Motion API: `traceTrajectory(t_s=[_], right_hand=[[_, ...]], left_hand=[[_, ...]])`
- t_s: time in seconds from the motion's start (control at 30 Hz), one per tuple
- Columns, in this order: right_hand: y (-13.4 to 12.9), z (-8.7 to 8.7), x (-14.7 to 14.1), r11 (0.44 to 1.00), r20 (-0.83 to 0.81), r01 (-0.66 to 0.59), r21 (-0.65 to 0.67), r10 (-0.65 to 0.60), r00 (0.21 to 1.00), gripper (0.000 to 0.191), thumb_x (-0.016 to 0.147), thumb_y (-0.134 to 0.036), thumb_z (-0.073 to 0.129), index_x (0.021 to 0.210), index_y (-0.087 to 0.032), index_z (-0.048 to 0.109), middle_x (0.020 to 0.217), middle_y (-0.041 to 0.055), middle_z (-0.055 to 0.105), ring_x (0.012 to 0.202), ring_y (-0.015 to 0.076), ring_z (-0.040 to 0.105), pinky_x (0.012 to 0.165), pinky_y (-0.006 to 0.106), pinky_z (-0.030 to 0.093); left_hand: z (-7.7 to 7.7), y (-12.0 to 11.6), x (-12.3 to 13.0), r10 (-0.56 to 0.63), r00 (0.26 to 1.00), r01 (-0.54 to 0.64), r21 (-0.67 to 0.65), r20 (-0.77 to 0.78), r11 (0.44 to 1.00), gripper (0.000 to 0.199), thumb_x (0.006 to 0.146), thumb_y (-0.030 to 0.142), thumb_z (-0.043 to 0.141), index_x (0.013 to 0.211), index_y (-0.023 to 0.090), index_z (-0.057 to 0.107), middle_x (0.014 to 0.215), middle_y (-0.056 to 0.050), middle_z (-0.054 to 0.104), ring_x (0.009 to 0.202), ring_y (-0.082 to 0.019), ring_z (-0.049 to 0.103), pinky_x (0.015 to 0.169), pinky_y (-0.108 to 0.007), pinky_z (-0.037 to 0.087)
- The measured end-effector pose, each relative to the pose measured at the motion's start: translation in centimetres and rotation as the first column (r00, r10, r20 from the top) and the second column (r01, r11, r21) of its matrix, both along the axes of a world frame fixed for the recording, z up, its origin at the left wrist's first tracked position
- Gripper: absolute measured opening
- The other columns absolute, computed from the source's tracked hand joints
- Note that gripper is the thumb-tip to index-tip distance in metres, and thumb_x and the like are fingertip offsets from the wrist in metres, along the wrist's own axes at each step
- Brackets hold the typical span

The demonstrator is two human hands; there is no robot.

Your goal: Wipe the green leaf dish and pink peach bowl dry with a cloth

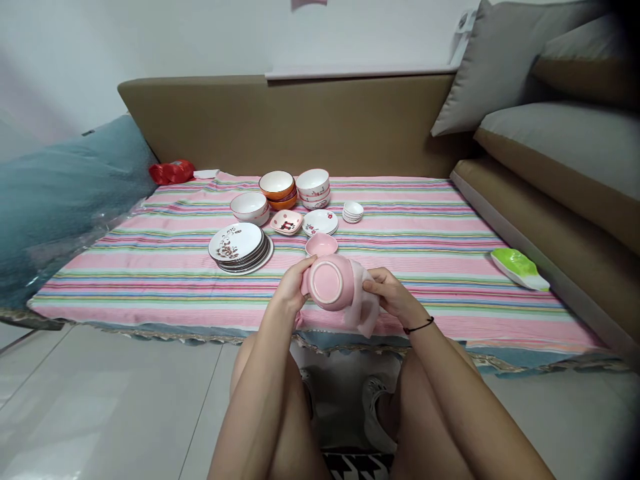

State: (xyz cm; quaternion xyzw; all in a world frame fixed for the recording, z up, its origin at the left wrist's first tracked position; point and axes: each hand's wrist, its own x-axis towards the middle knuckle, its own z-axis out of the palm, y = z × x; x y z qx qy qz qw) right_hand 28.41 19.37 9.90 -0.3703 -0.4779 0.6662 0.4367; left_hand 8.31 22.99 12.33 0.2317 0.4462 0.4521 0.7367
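A pink bowl (327,283) is tilted with its ringed underside facing me, above the front part of the striped cloth (165,293). My left hand (294,283) grips its left side, fingers closed round the edge. On the right, my right hand (393,292) pinches a pale, thin cloth (364,303) against the bowl's side; part of the cloth hangs down. Just behind the held bowl sits another small pink bowl (321,245).
Stacked plates (237,243) stand left of my hands. Farther back are white bowls (313,183), orange bowls (277,185), small dishes (353,209) and flowered plates (321,223). A green dish (517,263) lies right; a red bundle (173,172) lies back left.
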Motion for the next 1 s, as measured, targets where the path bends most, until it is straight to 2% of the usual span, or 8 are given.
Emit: traceTrajectory(t_s=[0.23,0.4,0.57,0.7,0.8,0.9,1.0], right_hand=[[0.6,-0.1,-0.7,0.994,0.175,0.1,0.054,-0.108,0.979,0.049,0.053,-0.055,0.076,0.052,-0.016,0.046,0.05,-0.0054,0.037,0.048,0.0061,0.031,0.045,0.021,0.022],[1.0,-1.0,-0.8,0.977,0.322,0.122,0.177,-0.175,0.931,0.049,0.055,-0.053,0.075,0.052,-0.017,0.042,0.052,-0.0063,0.032,0.051,0.0062,0.029,0.047,0.022,0.02],[1.3,-1.2,-0.8,0.972,0.311,0.129,0.198,-0.187,0.932,0.053,0.062,-0.062,0.067,0.052,-0.018,0.039,0.052,-0.0061,0.031,0.049,0.0059,0.028,0.046,0.022,0.019],[1.1,-0.8,-0.8,0.972,0.2,0.228,0.057,-0.234,0.951,0.054,0.068,-0.067,0.06,0.055,-0.018,0.043,0.048,-0.0045,0.038,0.044,0.0071,0.033,0.042,0.022,0.021],[0.8,-0.3,-0.8,0.977,0.066,0.21,-0.037,-0.207,0.976,0.047,0.069,-0.062,0.064,0.064,-0.018,0.051,0.052,-0.0024,0.05,0.045,0.0092,0.041,0.041,0.021,0.028],[0.6,0.0,-0.7,0.984,-0.02,0.169,-0.054,-0.17,0.985,0.042,0.067,-0.057,0.069,0.07,-0.017,0.056,0.059,-0.0013,0.056,0.05,0.01,0.046,0.045,0.021,0.035],[0.6,0.1,-0.7,0.987,-0.026,0.161,-0.014,-0.162,0.987,0.041,0.062,-0.052,0.075,0.071,-0.016,0.058,0.063,-0.0009,0.058,0.055,0.0102,0.049,0.05,0.021,0.039]], left_hand=[[-0.4,0.0,0.1,0.056,0.995,-0.044,0.145,-0.085,0.989,0.025,0.06,0.033,0.073,0.067,0.013,0.061,0.061,0.001,0.058,0.054,-0.009,0.048,0.053,-0.023,0.034],[-0.4,-0.1,0.3,0.131,0.972,-0.085,0.226,-0.197,0.97,0.028,0.06,0.037,0.073,0.063,0.013,0.061,0.059,0.002,0.056,0.056,-0.01,0.045,0.055,-0.024,0.032],[-0.3,-0.3,0.5,0.17,0.959,-0.105,0.273,-0.227,0.956,0.028,0.062,0.038,0.071,0.058,0.014,0.057,0.054,0.004,0.051,0.053,-0.008,0.04,0.053,-0.024,0.029],[-0.2,-0.2,0.8,0.159,0.978,-0.126,0.227,-0.133,0.966,0.025,0.063,0.034,0.071,0.062,0.013,0.058,0.057,0.003,0.053,0.052,-0.008,0.043,0.052,-0.023,0.031],[-0.1,-0.1,0.9,0.141,0.99,-0.139,0.088,-0.018,0.986,0.02,0.064,0.029,0.07,0.066,0.014,0.058,0.058,0.003,0.056,0.052,-0.008,0.047,0.051,-0.022,0.033],[0.1,0.0,0.9,0.142,0.989,-0.141,-0.029,0.051,0.99,0.016,0.065,0.024,0.068,0.068,0.014,0.057,0.056,0.004,0.055,0.05,-0.008,0.048,0.049,-0.022,0.033],[0.0,0.0,1.0,0.149,0.987,-0.148,-0.022,0.054,0.989,0.015,0.066,0.024,0.068,0.069,0.014,0.057,0.056,0.004,0.056,0.049,-0.008,0.049,0.049,-0.022,0.033]])
